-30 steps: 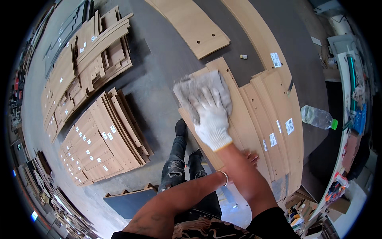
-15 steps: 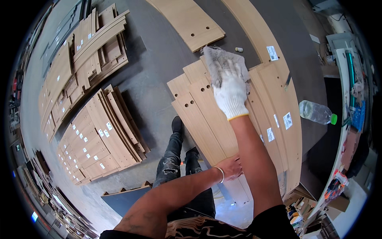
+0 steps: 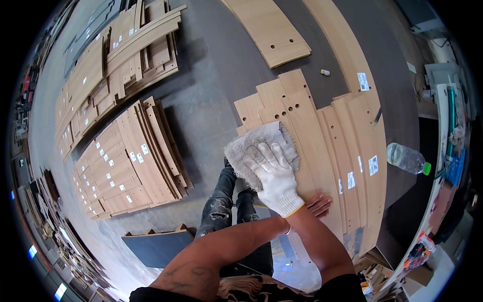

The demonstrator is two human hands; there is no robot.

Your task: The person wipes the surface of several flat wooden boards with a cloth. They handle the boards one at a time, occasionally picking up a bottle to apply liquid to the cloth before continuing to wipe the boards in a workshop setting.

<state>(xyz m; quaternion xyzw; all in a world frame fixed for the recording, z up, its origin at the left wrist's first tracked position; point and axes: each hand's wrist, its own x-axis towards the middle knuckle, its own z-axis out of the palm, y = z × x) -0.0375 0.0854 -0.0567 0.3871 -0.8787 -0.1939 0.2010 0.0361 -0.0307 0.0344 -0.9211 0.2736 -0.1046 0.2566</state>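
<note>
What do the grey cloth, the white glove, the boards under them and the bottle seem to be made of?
Cloth: soft textile, fibre uncertain; the surface looks shaggy and matte.
Glove: knitted yarn, perhaps cotton, matte; ribbing shows at the wrist.
Boards: wood or wood-look laminate, smooth; faint grain shows.
Bottle: probably clear, shiny plastic; it is see-through, with highlights.

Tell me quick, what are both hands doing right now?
Left hand: open, fingers on the wooden boards, partly hidden behind the right forearm.
Right hand: open, gloved, spread flat on a grey cloth.
</note>
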